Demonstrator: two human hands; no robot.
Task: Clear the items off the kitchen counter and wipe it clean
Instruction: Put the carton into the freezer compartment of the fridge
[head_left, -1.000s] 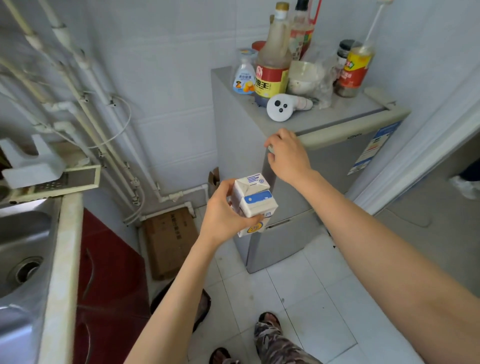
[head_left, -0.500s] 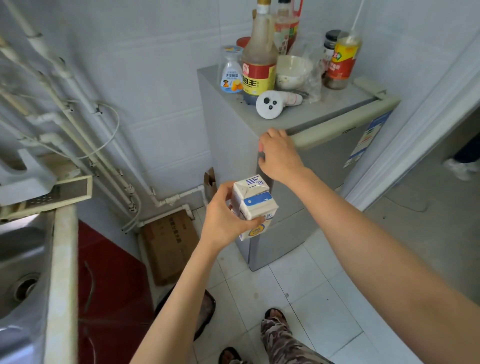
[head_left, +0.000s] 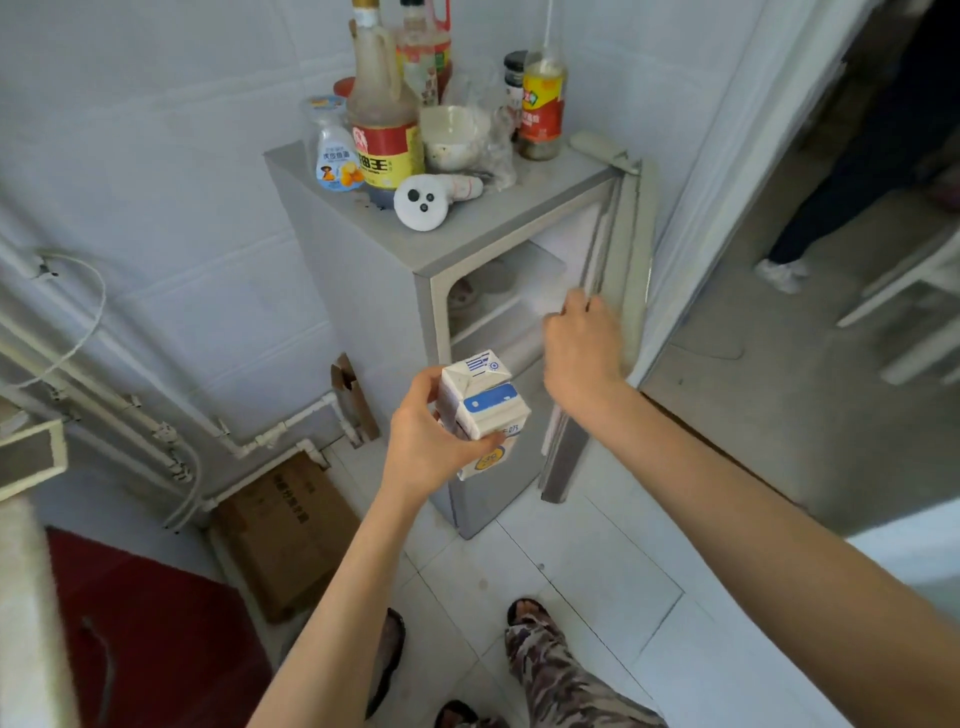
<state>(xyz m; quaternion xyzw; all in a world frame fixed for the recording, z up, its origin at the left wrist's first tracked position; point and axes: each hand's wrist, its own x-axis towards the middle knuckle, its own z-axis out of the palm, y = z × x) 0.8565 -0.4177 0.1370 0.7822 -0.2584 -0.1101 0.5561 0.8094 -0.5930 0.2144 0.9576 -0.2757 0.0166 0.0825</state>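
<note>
My left hand (head_left: 431, 441) grips a white and blue milk carton (head_left: 483, 405), held upright in front of a small grey fridge (head_left: 363, 291). My right hand (head_left: 582, 353) holds the inner edge of the fridge door (head_left: 636, 260), which stands swung wide to the right. White shelves (head_left: 519, 301) show inside the fridge, with a dish on the upper one. The counter edge (head_left: 26, 597) runs along the far left.
On the fridge top stand a big soy sauce bottle (head_left: 384, 130), other bottles, a bowl (head_left: 454, 135) in a plastic bag and a white round gadget (head_left: 423, 202). A flattened cardboard box (head_left: 291, 530) leans below wall pipes. A red cabinet (head_left: 145, 639) is at bottom left.
The fridge door, closed before, has swung open to the right with my right hand on it. The carton stays in my left hand. The view shifted right, so the sink left the frame.
</note>
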